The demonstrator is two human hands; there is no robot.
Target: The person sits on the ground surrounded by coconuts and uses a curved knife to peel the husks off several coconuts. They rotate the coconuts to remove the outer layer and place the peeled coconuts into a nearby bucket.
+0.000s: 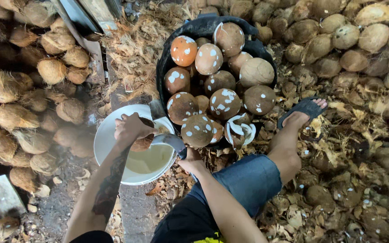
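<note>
My left hand (130,127) grips a brown shelled coconut (142,143) over a white bowl (105,135) that holds pale cloudy liquid. My right hand (192,158) holds a broad metal blade (171,141) by its dark handle, the blade lying against the coconut above the bowl's right rim. Just beyond both hands stands a black tub (203,28) heaped with several shelled coconuts with white patches, one of them broken open (239,130).
Husked fibrous coconuts (32,90) are piled at the left, and more coconuts (347,36) at the upper right. Husk scraps and shell bits (338,180) cover the ground at right. My right foot in a dark sandal (303,110) rests beside the tub.
</note>
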